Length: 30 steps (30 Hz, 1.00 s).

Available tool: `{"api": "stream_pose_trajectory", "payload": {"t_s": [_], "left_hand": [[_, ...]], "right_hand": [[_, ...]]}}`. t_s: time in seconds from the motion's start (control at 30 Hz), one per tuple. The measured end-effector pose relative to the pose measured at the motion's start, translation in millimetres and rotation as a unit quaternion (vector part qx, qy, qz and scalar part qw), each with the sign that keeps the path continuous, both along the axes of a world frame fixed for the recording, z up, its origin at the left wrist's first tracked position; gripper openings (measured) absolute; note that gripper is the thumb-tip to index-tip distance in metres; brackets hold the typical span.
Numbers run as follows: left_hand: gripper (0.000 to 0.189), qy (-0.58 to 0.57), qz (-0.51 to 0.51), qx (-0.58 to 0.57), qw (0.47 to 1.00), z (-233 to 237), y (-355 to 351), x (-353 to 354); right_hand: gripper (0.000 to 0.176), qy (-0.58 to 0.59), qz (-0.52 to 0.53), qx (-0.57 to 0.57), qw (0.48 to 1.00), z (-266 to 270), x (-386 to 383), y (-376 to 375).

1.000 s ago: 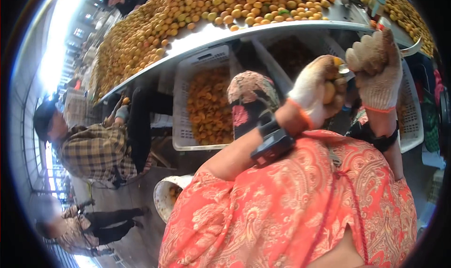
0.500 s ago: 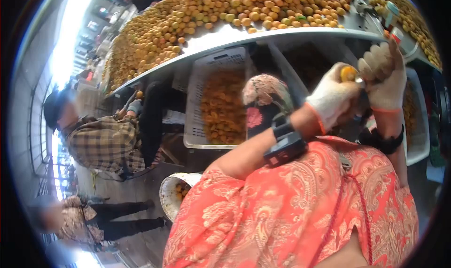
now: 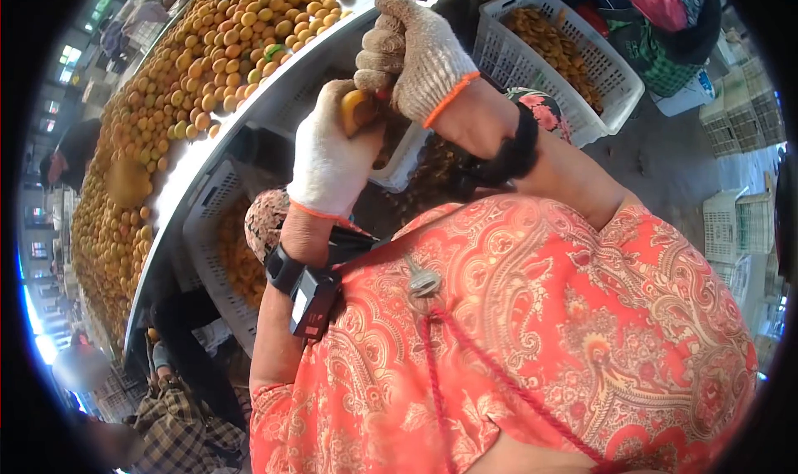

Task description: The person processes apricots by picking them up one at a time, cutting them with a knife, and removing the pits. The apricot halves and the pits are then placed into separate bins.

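Observation:
My left hand [image 3: 337, 158], in a white knit glove, is closed around a yellow-orange apricot [image 3: 359, 113] in front of me. Against it, just to the right, is my right hand [image 3: 420, 58], gloved in dirtier knit with an orange cuff. Its fingers are curled tight, and a small reddish bit shows below them; what they grip is mostly hidden. Beyond both hands runs the metal table [image 3: 179, 170], heaped with apricots [image 3: 224, 54]. Below my hands stands a pale crate [image 3: 401, 170], partly covered.
A white crate [image 3: 204, 233] of orange fruit pieces stands at the left under the table edge. Another crate [image 3: 611, 112] with such pieces is at upper right, near a person in a pink sleeve [image 3: 657, 0]. A person in a checked shirt [image 3: 179, 424] sits lower left. Stacked crates [image 3: 740, 120] stand far right.
My view has swung to the right, so the table and the seated person shift left and down in view. My hands stay close together, the left still around the apricot.

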<state>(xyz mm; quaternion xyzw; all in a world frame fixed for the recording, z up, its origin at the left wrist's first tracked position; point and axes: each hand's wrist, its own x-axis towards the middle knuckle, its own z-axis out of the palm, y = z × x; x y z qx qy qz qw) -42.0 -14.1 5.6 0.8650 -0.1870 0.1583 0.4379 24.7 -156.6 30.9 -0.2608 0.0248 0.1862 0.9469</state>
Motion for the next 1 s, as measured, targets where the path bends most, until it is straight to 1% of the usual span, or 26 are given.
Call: {"api": "stream_pose_trajectory", "payload": {"t_s": [0.03,0.07,0.1,0.13,0.2,0.23,0.27,0.33,0.37,0.43,0.47,0.5,0.53,0.57,0.6,0.63,0.67,0.7,0.73,0.77,0.8,0.83,0.87,0.93,0.97,1.0], "left_hand": [[0.032,0.118,-0.004,-0.087,0.989,0,1,2],[0.033,0.233,-0.008,-0.172,0.957,0,0,2],[0.034,0.311,-0.01,-0.263,0.913,7,-4,-2],[0.034,0.311,-0.014,-0.262,0.913,11,-8,-5],[0.037,0.351,-0.01,-0.39,0.851,15,-12,-8],[0.036,0.349,-0.031,-0.412,0.841,11,-9,-7],[0.036,0.346,-0.033,-0.412,0.842,12,-9,-7],[0.029,0.351,-0.063,-0.456,0.816,14,-7,-10],[0.029,0.348,-0.067,-0.454,0.818,15,-9,-11],[0.023,0.354,-0.067,-0.523,0.772,17,-13,-14],[0.023,0.35,-0.07,-0.521,0.775,18,-13,-13],[0.019,0.364,-0.068,-0.529,0.764,18,-12,-12],[0.015,0.374,-0.063,-0.535,0.755,17,-8,-9],[0.011,0.381,-0.083,-0.513,0.765,10,2,-5],[0.011,0.39,-0.031,-0.514,0.763,15,2,-9],[0.013,0.411,-0.026,-0.518,0.749,15,7,-11],[0.016,0.431,-0.024,-0.523,0.735,13,12,-10],[0.02,0.452,-0.001,-0.528,0.719,12,13,-10],[0.025,0.472,0.02,-0.532,0.703,11,12,-11],[0.028,0.491,0.043,-0.53,0.69,11,10,-11],[0.032,0.513,0.064,-0.526,0.675,12,7,-12],[0.038,0.502,0.096,-0.5,0.699,22,2,-17],[0.038,0.504,0.056,-0.482,0.714,17,7,-14],[0.035,0.457,-0.014,-0.483,0.747,15,10,-16],[0.035,0.455,-0.015,-0.483,0.748,16,12,-16],[0.033,0.434,-0.051,-0.47,0.767,25,13,-19]], "right_hand": [[0.043,0.026,0.008,0.013,1.0,-3,3,-1],[0.043,0.052,0.017,0.026,0.998,-4,6,-2],[0.044,0.063,0.007,0.027,0.998,0,3,-1],[0.044,0.061,0.002,0.027,0.998,-1,5,-1],[0.045,0.071,0.025,0.078,0.994,-6,9,-1],[0.045,0.071,0.013,0.079,0.994,-3,8,0],[0.045,0.068,0.012,0.079,0.995,-3,10,0],[0.045,0.101,0.043,0.155,0.982,-4,11,-1],[0.046,0.102,0.026,0.139,0.985,-3,11,0],[0.046,0.073,0.027,0.148,0.986,-3,10,-2],[0.045,0.049,0.032,0.156,0.986,-1,10,-2],[0.044,0.045,-0.015,0.095,0.994,7,6,-1],[0.042,-0.004,-0.009,0.133,0.991,7,10,-7],[0.037,-0.073,-0.005,0.101,0.992,7,10,-14],[0.033,-0.145,-0.001,0.071,0.987,9,7,-22],[0.025,-0.198,0.019,-0.059,0.978,12,2,-32],[0.019,-0.251,0.032,-0.19,0.949,16,-3,-37],[0.018,-0.338,-0.008,-0.376,0.862,21,-14,-30],[0.027,-0.474,-0.07,-0.403,0.779,1,-15,-22],[0.035,-0.484,0.019,-0.538,0.69,13,-29,-27],[0.037,-0.565,-0.048,-0.514,0.644,-7,-27,-16],[0.037,-0.553,0.013,-0.518,0.652,-5,-33,-16],[0.032,-0.544,-0.013,-0.537,0.645,-6,-38,-13],[0.026,-0.505,-0.014,-0.498,0.704,-11,-34,-8],[0.025,-0.513,-0.022,-0.463,0.722,-12,-31,-8],[0.023,-0.515,-0.027,-0.428,0.742,-13,-31,-8]]}}
